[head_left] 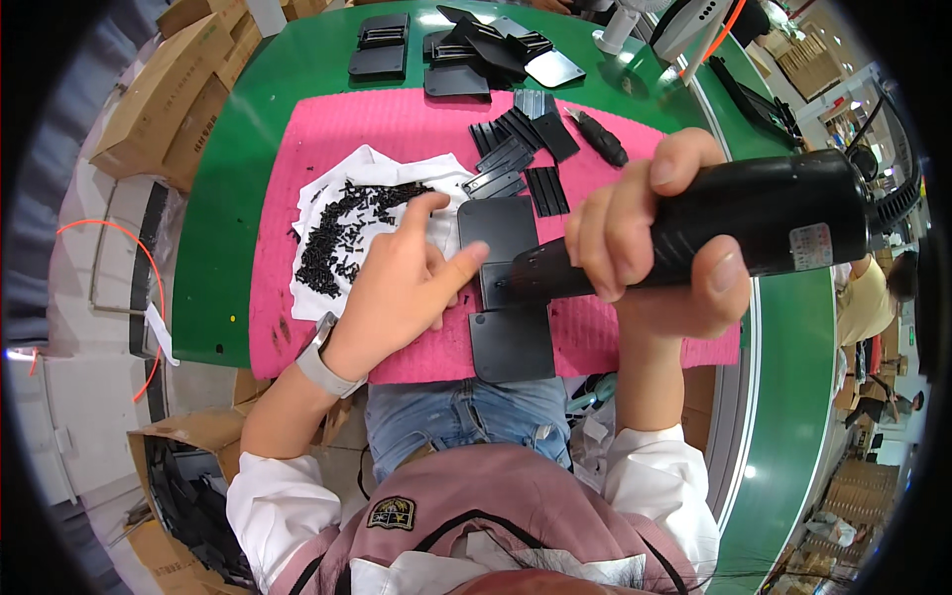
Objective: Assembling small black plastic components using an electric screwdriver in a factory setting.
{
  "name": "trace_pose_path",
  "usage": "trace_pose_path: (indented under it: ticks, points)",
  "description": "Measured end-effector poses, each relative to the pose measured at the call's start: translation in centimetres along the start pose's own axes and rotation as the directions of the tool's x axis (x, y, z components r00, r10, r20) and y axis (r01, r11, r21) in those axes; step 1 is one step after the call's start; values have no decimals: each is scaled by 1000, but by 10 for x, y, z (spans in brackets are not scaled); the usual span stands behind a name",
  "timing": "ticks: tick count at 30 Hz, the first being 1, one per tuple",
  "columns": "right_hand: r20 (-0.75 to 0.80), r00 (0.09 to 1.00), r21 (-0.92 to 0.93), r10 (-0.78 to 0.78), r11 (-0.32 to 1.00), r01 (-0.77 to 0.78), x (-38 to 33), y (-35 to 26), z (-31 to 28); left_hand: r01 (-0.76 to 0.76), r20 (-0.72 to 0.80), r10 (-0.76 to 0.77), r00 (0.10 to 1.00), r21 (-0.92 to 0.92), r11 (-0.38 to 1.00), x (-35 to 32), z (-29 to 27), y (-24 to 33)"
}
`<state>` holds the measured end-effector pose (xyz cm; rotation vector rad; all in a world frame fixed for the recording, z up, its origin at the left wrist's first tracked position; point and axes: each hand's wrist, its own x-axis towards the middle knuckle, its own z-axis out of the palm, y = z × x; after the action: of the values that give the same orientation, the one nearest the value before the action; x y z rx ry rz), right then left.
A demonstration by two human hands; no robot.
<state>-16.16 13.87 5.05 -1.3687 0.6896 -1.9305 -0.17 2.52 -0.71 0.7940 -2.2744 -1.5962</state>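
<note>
Now the right hand [630, 238] is gripping a black tool [773, 213], which is pointing over flat black pieces [511, 347] lying between the hands. The left hand [402, 273] is reaching beside them, near little screws [325, 248], pointer and thumb apart; I cannot tell if its curled fingers are holding any.

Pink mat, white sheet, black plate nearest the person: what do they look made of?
Pink mat: probably foam, matte; fine ribbing shows.
White sheet: likely fabric, matte; soft creases and a crumpled edge.
Black plate: plastic or coated metal, can't tell; smooth, dark, satin surface.
</note>
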Motion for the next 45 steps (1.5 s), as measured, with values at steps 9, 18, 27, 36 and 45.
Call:
trace_pose_path:
  ticks: [9,18,27,36,45]
  points:
    - [-54,994,-113,92,989,-98,8,13,23,79,257,11,966,-334,939,2,1,-4]
    - [-42,984,-223,173,958,-178,16,21,36,134,290,-36,956,-323,937,5,2,-11]
    - [-7,980,-173,197,965,-196,16,23,30,187,285,-107,953,-270,945,4,2,-9]
    - [23,980,-134,195,972,-191,16,21,29,158,274,-80,958,-275,948,3,3,-6]
    - [29,970,-73,243,968,-241,16,20,27,139,275,-67,959,-250,958,7,2,-6]
